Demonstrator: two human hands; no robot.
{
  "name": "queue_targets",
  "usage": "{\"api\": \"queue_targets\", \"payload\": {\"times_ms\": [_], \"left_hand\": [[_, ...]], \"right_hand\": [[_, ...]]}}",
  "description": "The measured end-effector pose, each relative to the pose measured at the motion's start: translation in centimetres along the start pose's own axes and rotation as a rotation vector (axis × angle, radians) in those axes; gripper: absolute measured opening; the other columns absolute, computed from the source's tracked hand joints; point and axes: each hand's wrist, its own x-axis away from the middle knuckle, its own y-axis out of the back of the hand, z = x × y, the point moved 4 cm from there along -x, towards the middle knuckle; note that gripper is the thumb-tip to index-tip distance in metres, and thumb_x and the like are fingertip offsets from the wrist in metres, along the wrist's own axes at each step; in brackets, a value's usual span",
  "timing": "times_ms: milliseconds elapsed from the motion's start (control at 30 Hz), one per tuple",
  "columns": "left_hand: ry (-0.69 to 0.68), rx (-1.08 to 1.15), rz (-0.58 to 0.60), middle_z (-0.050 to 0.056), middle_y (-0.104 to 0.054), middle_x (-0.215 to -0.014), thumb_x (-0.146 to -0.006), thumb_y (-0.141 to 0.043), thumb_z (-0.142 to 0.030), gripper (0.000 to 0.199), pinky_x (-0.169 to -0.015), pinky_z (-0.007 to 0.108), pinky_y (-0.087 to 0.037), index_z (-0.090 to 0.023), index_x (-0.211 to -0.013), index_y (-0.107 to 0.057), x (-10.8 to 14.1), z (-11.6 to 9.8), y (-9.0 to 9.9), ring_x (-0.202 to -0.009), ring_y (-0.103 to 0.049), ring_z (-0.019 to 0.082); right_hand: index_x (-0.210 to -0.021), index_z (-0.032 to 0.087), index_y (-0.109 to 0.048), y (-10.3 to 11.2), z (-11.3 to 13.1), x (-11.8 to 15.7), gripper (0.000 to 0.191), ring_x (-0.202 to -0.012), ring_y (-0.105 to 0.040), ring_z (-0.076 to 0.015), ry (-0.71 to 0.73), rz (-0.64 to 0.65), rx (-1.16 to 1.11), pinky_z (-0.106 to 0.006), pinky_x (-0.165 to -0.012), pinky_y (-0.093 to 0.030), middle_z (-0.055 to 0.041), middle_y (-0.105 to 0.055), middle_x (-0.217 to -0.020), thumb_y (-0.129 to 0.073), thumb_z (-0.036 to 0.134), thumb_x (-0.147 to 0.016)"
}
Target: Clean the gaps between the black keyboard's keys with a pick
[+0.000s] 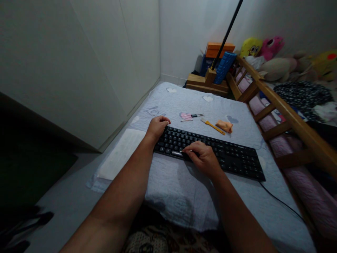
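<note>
A black keyboard lies at a slant on the pale blue cloth. My left hand is closed at its far left corner, fingers curled over the edge. Over the space bar, my right hand pinches a thin cotton swab, its white tip against or just above the keys. Beyond the keyboard lie another cotton swab, a small tool with a dark grip and metal prongs, a yellow-handled brush and a folded orange cloth.
White sheets lie at the left, partly under my left forearm. The keyboard's cable runs off to the right. A wooden bed rail borders the right side, and a pale cabinet the left. A wooden stand is behind.
</note>
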Motion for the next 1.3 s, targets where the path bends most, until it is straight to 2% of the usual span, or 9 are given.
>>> {"api": "queue_targets", "payload": {"times_ms": [233,433,633,1067,1300], "left_hand": [[-0.007,0.001,0.004,0.003,-0.070,-0.078,-0.066,-0.058,-0.019,0.009,-0.088,0.034,-0.045,-0.020,-0.068,-0.067,0.03,-0.16,-0.05,-0.084,-0.064,0.021],[0.003,0.004,0.002,0.002,-0.070,-0.077,-0.066,-0.059,-0.019,0.008,-0.087,0.034,-0.045,-0.020,-0.067,-0.067,0.05,-0.05,-0.04,-0.083,-0.063,0.021],[0.003,-0.005,0.006,0.003,-0.071,-0.078,-0.066,-0.058,-0.020,0.008,-0.088,0.033,-0.045,-0.020,-0.068,-0.067,0.08,0.02,-0.05,-0.085,-0.063,0.021],[0.012,-0.020,0.000,0.003,-0.071,-0.080,-0.067,-0.059,-0.020,0.008,-0.089,0.034,-0.045,-0.020,-0.068,-0.067,0.21,-0.16,0.07,-0.085,-0.063,0.021],[-0.013,-0.008,0.004,0.003,-0.071,-0.079,-0.066,-0.059,-0.020,0.008,-0.090,0.035,-0.045,-0.020,-0.068,-0.066,0.17,-0.19,0.04,-0.085,-0.064,0.021]], "right_hand": [[-0.091,0.021,-0.074,-0.50,0.35,-0.10,0.017,-0.088,-0.065,-0.0208,0.016,0.008,-0.024,-0.037,-0.082,-0.049,-0.0062,-0.074,-0.088,-0.058,0.016,-0.091],[-0.095,0.021,-0.074,-0.03,0.58,-0.04,0.019,-0.088,-0.064,-0.0202,0.061,0.071,-0.013,-0.037,-0.081,-0.049,-0.0058,-0.073,-0.087,-0.055,0.020,-0.094],[-0.100,0.021,-0.073,-0.01,0.53,-0.01,0.022,-0.094,-0.063,-0.0203,0.078,0.111,0.007,-0.038,-0.086,-0.049,-0.0062,-0.074,-0.093,-0.052,0.018,-0.097],[-0.097,0.022,-0.074,0.02,0.12,0.11,0.023,-0.094,-0.064,-0.0213,-0.028,0.077,0.043,-0.038,-0.085,-0.050,-0.0066,-0.074,-0.097,-0.051,0.019,-0.097],[-0.096,0.020,-0.074,-0.58,0.69,-0.08,0.022,-0.092,-0.063,-0.0219,0.032,0.041,0.026,-0.038,-0.084,-0.050,-0.0072,-0.074,-0.092,-0.052,0.019,-0.096]]}}
